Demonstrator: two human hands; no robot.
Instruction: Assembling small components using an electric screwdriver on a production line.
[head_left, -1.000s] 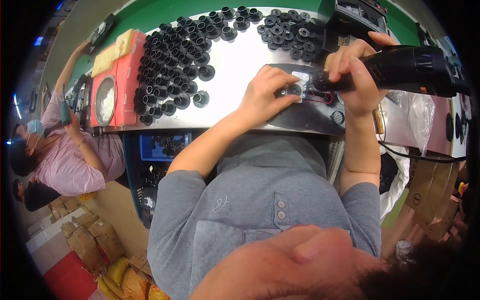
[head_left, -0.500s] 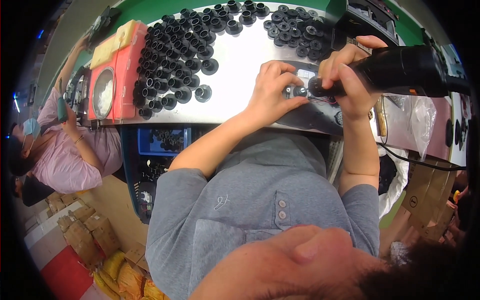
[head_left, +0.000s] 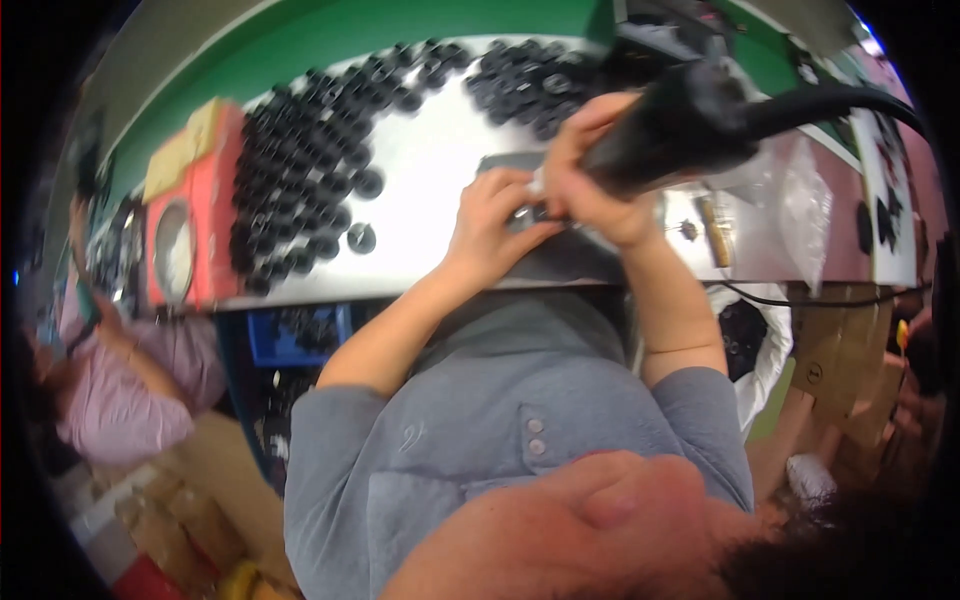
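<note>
My right hand [head_left: 600, 195] is wrapped around a thick black electric screwdriver [head_left: 675, 130], its cord leaving from the far end. The tool slants down to the left, its tip close to my left hand [head_left: 488, 228]. Between the thumb and fingers of that hand is a small part [head_left: 524, 214] with a shiny side, too blurred to name. Where the tip meets the part is hidden by my fingers. Under both hands lies a dark grey plate [head_left: 575, 260] at the bench's near edge.
Many black flanged sleeves [head_left: 310, 170] and black discs [head_left: 525, 85] cover the back of the white bench [head_left: 415, 190]. At left stand a red bin [head_left: 212, 240] and a bowl of white bits [head_left: 175, 255]; beyond sits a co-worker [head_left: 135, 390]. A clear plastic bag [head_left: 805, 220] lies right.
The view has shifted and blurred. The screwdriver has tilted, its rear end swinging toward the far side, and my hands have come closer together over the small part.
</note>
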